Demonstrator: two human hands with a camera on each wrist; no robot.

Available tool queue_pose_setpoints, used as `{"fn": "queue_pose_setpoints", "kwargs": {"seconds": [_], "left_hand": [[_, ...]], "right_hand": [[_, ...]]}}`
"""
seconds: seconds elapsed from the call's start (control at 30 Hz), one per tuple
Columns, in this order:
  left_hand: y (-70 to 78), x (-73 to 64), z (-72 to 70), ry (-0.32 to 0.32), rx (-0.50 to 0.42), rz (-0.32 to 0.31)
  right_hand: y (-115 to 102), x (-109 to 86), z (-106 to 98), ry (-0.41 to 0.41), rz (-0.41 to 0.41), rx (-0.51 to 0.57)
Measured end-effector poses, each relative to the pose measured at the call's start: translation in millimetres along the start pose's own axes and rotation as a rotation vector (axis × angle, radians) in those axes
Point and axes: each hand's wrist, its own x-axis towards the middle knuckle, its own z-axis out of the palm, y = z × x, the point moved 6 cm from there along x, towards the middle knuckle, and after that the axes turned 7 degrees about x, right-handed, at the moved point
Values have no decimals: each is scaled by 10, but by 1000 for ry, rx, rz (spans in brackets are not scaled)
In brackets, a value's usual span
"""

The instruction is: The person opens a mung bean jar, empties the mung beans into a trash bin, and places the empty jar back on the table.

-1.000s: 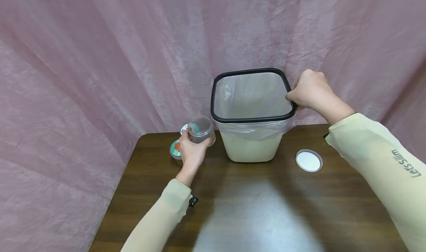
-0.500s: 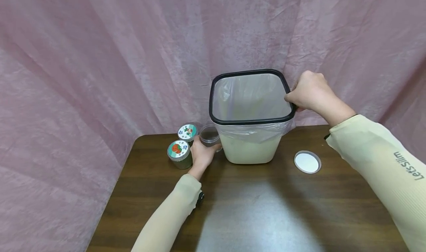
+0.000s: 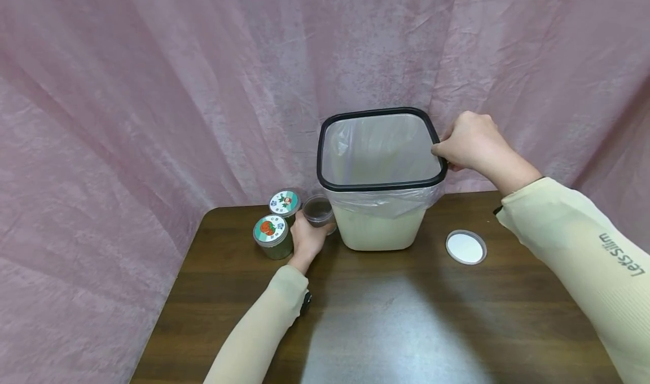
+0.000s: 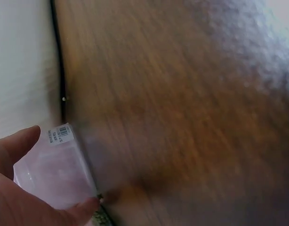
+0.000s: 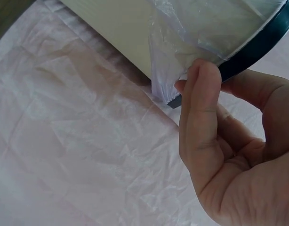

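By the counter's [image 3: 376, 316] far edge, the left hand [image 3: 307, 239] grips a clear cup [image 3: 317, 210] beside 2 tubs [image 3: 271, 233]; the right hand [image 3: 470, 142] pinches the bin's [image 3: 383, 228] rim [image 3: 383, 187].

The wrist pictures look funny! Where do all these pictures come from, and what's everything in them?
No robot here: just a person's two bare hands. One camera on the head looks forward and down; one on each wrist sees that hand up close. The left hand holds a clear cup beside the bin, and the right hand grips the bin's black rim. On the table are two tubs with pictures on top and a round white disc.
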Motion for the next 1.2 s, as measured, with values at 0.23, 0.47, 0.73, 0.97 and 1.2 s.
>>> {"fn": "queue_pose_setpoints", "kwargs": {"seconds": [0.23,0.47,0.73,0.97,1.2], "left_hand": [[-48,-20,-33,-4,42,-31],[-5,-138,-211,-71,73,-24],[292,-350,-623,40,-40,104],[479,-529,-948,140,-63,170],[620,-741,-1149,188,-46,257]], "right_hand": [[38,-55,27,-6,28,105],[88,-100,34,-1,46,183],[138,-438,-101,223,-36,215],[161,-781,-14,410,-158,273],[241,-1145,99,525,-208,283]]}}
